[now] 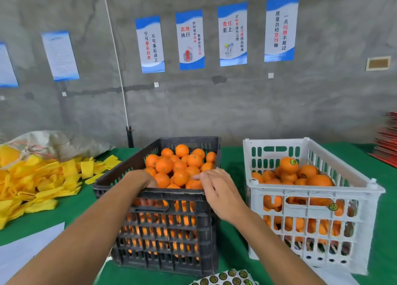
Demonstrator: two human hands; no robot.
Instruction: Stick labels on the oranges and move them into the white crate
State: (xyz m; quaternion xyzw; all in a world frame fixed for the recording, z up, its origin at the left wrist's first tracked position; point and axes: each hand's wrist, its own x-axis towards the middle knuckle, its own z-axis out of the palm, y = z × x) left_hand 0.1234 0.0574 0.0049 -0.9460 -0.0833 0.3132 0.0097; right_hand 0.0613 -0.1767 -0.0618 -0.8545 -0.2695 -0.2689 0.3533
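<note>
Risk of dislodging heaped oranges point(180, 170) in black crate point(163, 231): pile above rim level, both hands reaching in. Left hand point(148, 180) dipped behind near rim of black crate, fingers hidden, grip state not discernible. Right hand point(217, 191) over same rim, fingers loosely curled, nothing visibly grasped. White crate point(318, 201) right of black crate, partly filled with labelled fruit. Label sheet point(225, 278) in front of black crate, partly out of view. Yellow foam nets point(36, 183) left of it, on green desk point(233, 162). Near rim possibly obstructing lift.
</note>
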